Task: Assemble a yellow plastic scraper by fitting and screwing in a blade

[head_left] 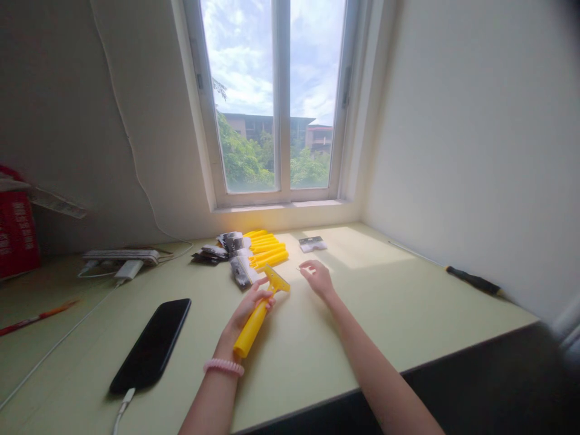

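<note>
Scraper, yellow, is gripped in the left hand; right hand pinches something tiny that might drop and get lost.
</note>
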Motion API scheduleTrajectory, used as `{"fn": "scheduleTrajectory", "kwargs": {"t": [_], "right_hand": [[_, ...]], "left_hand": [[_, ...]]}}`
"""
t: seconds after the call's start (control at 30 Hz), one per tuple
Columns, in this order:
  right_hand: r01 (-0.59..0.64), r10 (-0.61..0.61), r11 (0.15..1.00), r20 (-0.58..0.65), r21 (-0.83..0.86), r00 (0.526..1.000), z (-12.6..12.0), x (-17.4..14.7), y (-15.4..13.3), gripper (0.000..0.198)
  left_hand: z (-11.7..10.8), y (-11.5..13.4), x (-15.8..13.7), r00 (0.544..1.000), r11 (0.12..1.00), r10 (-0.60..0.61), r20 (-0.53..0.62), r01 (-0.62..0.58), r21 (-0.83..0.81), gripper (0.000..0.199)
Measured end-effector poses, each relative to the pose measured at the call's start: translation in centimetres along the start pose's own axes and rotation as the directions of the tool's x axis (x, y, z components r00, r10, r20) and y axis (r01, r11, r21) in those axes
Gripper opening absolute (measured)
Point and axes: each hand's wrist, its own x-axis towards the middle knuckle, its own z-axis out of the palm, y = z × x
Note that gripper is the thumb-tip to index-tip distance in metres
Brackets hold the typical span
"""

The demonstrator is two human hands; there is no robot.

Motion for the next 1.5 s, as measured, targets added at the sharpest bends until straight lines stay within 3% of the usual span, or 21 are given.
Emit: {"fn": "scheduleTrajectory", "kwargs": {"t": [0.13, 0.3, 0.37, 0.43, 0.53, 0.63, 0.8, 1.07, 1.5], "right_hand": [[-0.037, 0.007, 0.916, -0.077, -0.399, 0.997, -3.0, 0.0, 2.6, 0.018], [-0.089, 0.130, 0.816, 0.030, -0.572, 0.991, -4.2, -0.9, 2.9, 0.017], [-0.115, 0.140, 0.831, 0.004, -0.544, 0.990, -4.1, -1.0, 2.4, 0.016], [-0.099, 0.099, 0.901, -0.022, -0.423, 0.995, -3.9, -1.0, 1.7, 0.018], [0.077, -0.091, 0.984, -0.086, -0.164, 0.992, -3.5, -1.2, 0.1, 0.021], [0.283, -0.280, 0.959, -0.177, -0.009, 0.944, -2.7, -2.0, -1.8, 0.021], [0.412, -0.400, 0.911, -0.170, 0.040, 0.901, -1.6, -3.4, -3.6, 0.013], [0.470, -0.462, 0.881, -0.121, 0.049, 0.879, -1.6, -3.5, -3.4, 0.009], [0.456, -0.450, 0.886, -0.077, 0.085, 0.890, -1.4, -3.5, -3.6, 0.011]], "left_hand": [[-0.1, 0.0, 0.2, 1.000, 1.000, 0.009, -0.015, -0.008, 0.021, 0.068], [-0.2, -0.1, 0.2, 1.000, 1.000, 0.009, -0.026, -0.008, 0.029, 0.065], [-0.3, -0.1, 0.3, 0.999, 1.000, 0.009, -0.032, -0.008, 0.021, 0.065], [-0.4, -0.1, 0.3, 0.999, 1.000, 0.006, -0.040, -0.006, 0.016, 0.063], [-0.2, 0.0, 0.2, 0.998, 1.000, 0.002, -0.058, -0.001, 0.023, 0.062], [0.1, 0.1, -0.1, 0.998, 0.999, 0.001, -0.062, 0.001, 0.034, 0.062], [0.1, 0.1, -0.1, 0.998, 0.999, 0.009, -0.058, -0.007, 0.042, 0.063], [-0.2, -0.1, 0.1, 0.998, 0.998, 0.020, -0.051, -0.018, 0.058, 0.063], [-0.4, 0.0, 0.0, 1.000, 0.999, 0.014, -0.016, -0.014, 0.039, 0.059]]}}
